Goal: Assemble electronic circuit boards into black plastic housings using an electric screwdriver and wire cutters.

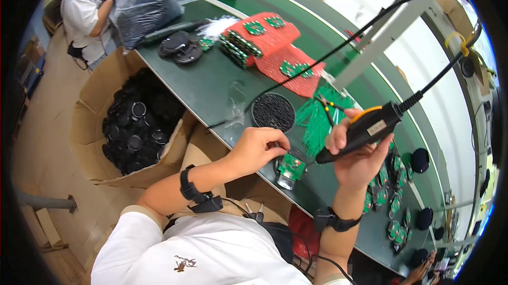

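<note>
Fingers of the left hand [257,149] pinch down on a small green circuit board seated in a round black housing [290,168], which lies at the near edge of the dark green workbench [211,86], just in front of the person. The right hand [358,152] is wrapped tight around a black electric screwdriver with an orange trigger strip [365,129], its tip slanted down toward the board and its black cable rising to the upper right. Just beyond the board lies a round black mesh grille [273,111]. Farther back sit red foam sheets carrying more green boards [270,47]. Beside the bench on the left, an open cardboard box [92,126] is full of round black parts. Another person in a white shirt [82,7] works at the far end.
</note>
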`<state>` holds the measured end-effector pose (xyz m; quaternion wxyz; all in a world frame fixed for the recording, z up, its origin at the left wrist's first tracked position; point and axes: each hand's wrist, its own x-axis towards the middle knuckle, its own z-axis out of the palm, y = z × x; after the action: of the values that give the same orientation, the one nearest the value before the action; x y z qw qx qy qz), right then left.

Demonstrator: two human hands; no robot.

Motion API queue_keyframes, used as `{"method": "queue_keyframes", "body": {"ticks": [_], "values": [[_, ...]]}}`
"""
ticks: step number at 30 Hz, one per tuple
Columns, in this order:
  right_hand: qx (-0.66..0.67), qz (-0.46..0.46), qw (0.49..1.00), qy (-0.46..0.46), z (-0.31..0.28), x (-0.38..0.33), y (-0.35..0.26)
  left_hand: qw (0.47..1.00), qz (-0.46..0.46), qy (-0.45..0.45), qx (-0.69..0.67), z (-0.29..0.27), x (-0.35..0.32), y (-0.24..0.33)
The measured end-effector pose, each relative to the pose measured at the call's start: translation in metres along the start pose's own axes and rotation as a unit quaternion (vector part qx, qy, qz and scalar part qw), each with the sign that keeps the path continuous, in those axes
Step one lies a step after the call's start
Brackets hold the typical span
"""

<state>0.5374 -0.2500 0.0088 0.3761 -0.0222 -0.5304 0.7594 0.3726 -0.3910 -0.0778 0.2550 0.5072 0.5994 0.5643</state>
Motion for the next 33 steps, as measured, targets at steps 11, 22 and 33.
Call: {"method": "queue_keyframes", "body": {"ticks": [11, 22, 33], "values": [[-0.039, -0.077, 0.996, -0.032, 0.010, -0.002, 0.022, 0.999, 0.041, -0.006, 0.003, 0.028, -0.005, -0.014], [-0.048, -0.075, 0.996, -0.011, 0.014, -0.003, 0.028, 0.995, 0.085, 0.002, 0.046, 0.028, -0.005, -0.021], [-0.074, -0.104, 0.992, 0.012, 0.016, -0.003, 0.032, 0.995, 0.073, 0.021, 0.070, 0.031, -0.004, -0.018]]}}
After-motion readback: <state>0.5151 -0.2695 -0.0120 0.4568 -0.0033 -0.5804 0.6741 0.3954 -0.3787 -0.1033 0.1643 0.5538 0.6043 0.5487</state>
